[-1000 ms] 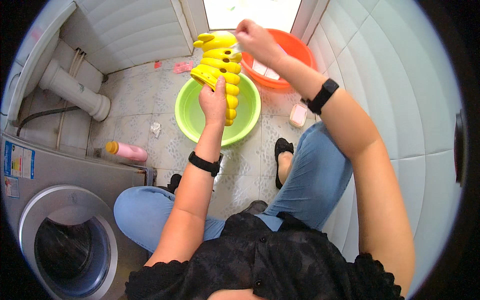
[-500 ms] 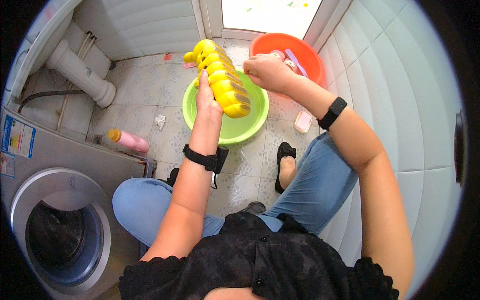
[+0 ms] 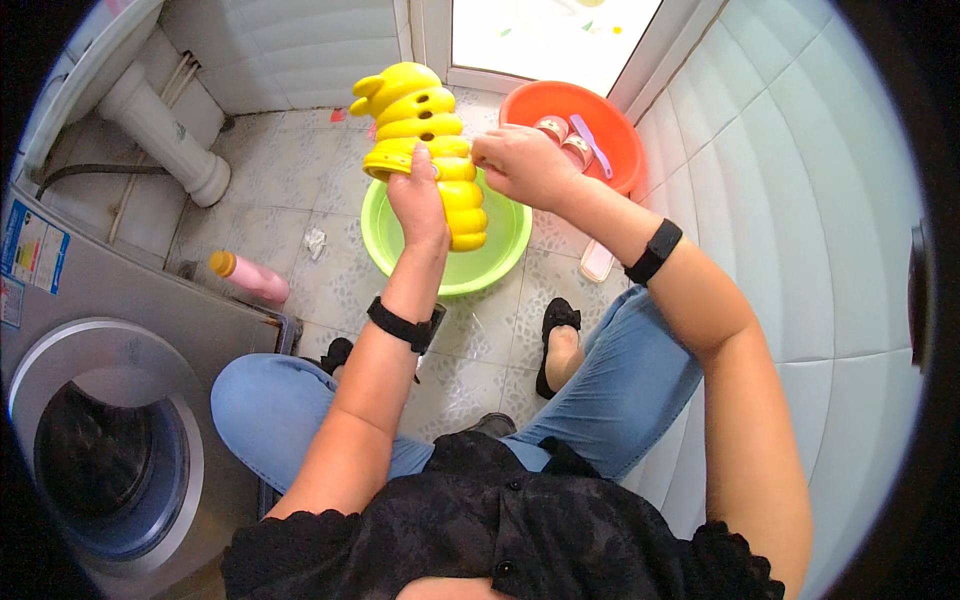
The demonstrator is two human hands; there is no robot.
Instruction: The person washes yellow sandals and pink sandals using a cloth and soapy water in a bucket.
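Note:
My left hand [image 3: 418,200] grips a yellow ribbed clog [image 3: 430,125] and holds it up over a green basin [image 3: 378,262] on the floor. The clog has a row of dark holes, a strap, and knobs at its far end. Close by its right side is my right hand [image 3: 525,165], fingers curled. What these fingers hold, if anything, is hidden, and I cannot tell whether they touch the clog. Water appears to lie in the green basin, partly covered by the clog and my left hand.
An orange basin [image 3: 625,130] at the far right holds pink-and-cream items [image 3: 577,152] and a purple-handled brush [image 3: 592,148]. A soap box [image 3: 597,262] lies near my foot. A pink bottle [image 3: 250,277] lies beside the washing machine [image 3: 200,340]. Crumpled white paper [image 3: 315,242] sits left of the green basin.
My left hand has turned the clog, so its holes and strap now show instead of the grey-patched sole. My right hand has come slightly lower and left, closer to the clog.

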